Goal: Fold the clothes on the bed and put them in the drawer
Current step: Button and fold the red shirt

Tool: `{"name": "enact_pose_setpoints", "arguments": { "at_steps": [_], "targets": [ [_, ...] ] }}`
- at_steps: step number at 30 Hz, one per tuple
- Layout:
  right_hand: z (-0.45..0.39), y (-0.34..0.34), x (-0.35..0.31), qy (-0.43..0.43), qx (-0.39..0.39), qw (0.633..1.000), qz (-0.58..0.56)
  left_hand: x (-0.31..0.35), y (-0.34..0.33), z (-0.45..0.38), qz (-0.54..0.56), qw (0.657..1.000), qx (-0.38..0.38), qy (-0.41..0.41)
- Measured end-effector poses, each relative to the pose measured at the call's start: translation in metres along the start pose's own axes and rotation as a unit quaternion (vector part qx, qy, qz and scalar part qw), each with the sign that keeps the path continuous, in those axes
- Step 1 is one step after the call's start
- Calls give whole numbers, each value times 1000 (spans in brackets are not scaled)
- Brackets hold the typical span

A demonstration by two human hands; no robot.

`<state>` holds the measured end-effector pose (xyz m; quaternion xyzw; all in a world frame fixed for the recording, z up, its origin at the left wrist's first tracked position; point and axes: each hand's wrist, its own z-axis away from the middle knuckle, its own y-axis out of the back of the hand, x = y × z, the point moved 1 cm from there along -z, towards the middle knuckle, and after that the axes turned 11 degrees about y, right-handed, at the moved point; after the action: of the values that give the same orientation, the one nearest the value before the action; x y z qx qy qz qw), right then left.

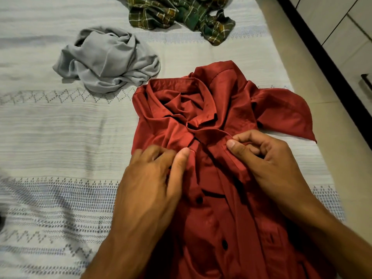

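A red button-up shirt (219, 109) with black buttons lies front-up on the bed, its collar rumpled and one short sleeve spread to the right. My left hand (149, 190) pinches the left front edge just below the collar between thumb and fingers. My right hand (267, 158) pinches the right front edge at the same height, fingers curled. A crumpled grey garment (106, 59) lies beyond the shirt to the left. A green plaid shirt (179, 13) lies bunched at the far edge of the view.
The bed is covered with a white sheet (60, 137) with grey woven bands. Its right edge runs diagonally, with tiled floor (306, 63) beside it. A white cabinet front with a dark handle (365, 81) stands at the far right.
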<state>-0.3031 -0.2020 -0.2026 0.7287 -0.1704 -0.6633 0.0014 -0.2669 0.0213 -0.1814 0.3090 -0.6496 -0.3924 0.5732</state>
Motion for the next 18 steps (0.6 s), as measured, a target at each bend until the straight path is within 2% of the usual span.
{"name": "enact_pose_setpoints", "arguments": {
  "at_steps": [5,10,15,18],
  "targets": [
    [2,-5,1,-6,-4,1000,-2,-15,-13,-5,-57,994,-59,78],
    [5,-6,5,-30,-12,999,-17,-21,-11,-17,-71,988,-47,126],
    [2,1,-6,-89,-78,989,-89,-21,-1,-13,-46,994,-19,94],
    [3,13,-10,-159,-139,963,-165,-22,-3,-11,-65,990,-48,117]
  ]
}}
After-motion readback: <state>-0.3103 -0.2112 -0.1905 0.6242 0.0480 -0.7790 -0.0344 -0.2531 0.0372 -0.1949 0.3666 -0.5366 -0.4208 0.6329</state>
